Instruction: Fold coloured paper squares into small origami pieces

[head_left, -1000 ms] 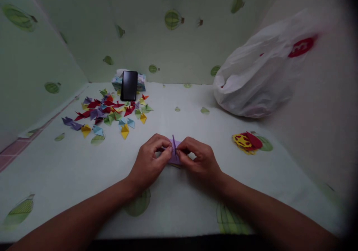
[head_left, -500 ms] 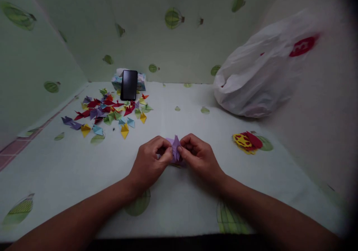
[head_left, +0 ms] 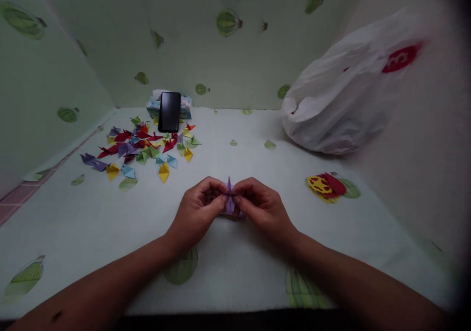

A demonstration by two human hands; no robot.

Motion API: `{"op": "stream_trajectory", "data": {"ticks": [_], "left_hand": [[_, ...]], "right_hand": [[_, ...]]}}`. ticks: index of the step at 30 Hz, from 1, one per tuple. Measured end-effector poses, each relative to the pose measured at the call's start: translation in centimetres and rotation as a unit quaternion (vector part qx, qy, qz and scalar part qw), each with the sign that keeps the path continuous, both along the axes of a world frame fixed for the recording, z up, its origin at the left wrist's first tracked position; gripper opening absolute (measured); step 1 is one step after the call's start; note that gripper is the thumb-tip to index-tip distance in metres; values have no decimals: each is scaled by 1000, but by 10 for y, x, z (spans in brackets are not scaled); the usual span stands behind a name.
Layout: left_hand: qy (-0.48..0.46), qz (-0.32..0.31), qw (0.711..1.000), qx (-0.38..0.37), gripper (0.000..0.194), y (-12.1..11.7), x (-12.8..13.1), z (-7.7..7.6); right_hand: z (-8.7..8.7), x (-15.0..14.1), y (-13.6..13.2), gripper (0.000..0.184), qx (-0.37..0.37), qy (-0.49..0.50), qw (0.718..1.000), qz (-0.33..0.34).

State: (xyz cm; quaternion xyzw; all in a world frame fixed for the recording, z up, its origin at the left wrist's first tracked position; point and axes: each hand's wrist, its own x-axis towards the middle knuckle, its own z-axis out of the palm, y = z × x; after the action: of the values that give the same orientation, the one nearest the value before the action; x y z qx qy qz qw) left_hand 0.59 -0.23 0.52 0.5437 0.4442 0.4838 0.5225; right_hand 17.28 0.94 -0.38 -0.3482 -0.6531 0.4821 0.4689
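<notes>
Between both hands is a small purple origami paper (head_left: pixel 230 204), folded to a narrow point that sticks up above the fingertips. My left hand (head_left: pixel 200 206) pinches its left side between thumb and forefinger. On the other side, my right hand (head_left: pixel 259 203) grips it the same way, the two thumbs almost meeting. The fingers hide much of the folds. Beneath the hands, a low stack of paper sheets (head_left: pixel 241 215) with purple on top lies on the cloth, mostly covered.
Many coloured folded paper pieces (head_left: pixel 147 151) are heaped at the left. Behind them a black phone (head_left: pixel 170 112) leans on a tissue box (head_left: pixel 187 107). Red and yellow cut-out shapes (head_left: pixel 326 187) lie at the right, below a bulging white plastic bag (head_left: pixel 334 100).
The purple paper has turned between my fingers; its point is now thinner and upright, with a crosswise fold showing. Both hands have drawn slightly closer together.
</notes>
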Motion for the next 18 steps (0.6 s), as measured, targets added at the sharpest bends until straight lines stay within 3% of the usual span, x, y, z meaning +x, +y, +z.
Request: {"op": "stream_trajectory", "data": {"ticks": [6,13,15,18], "left_hand": [[-29,-12,999,-24,3,-2,-1,6],[-20,-3,1000,-19,11,-1,-2,3],[-10,16,1000,-5,14,0,-1,1],[31,46,997,46,12,-1,-1,2]], "right_hand": [[0,3,1,6,-42,53,997,27],[1,3,0,12,34,-13,999,12],[1,2,-1,10,47,-11,999,14],[1,1,0,4,0,35,999,18]]}}
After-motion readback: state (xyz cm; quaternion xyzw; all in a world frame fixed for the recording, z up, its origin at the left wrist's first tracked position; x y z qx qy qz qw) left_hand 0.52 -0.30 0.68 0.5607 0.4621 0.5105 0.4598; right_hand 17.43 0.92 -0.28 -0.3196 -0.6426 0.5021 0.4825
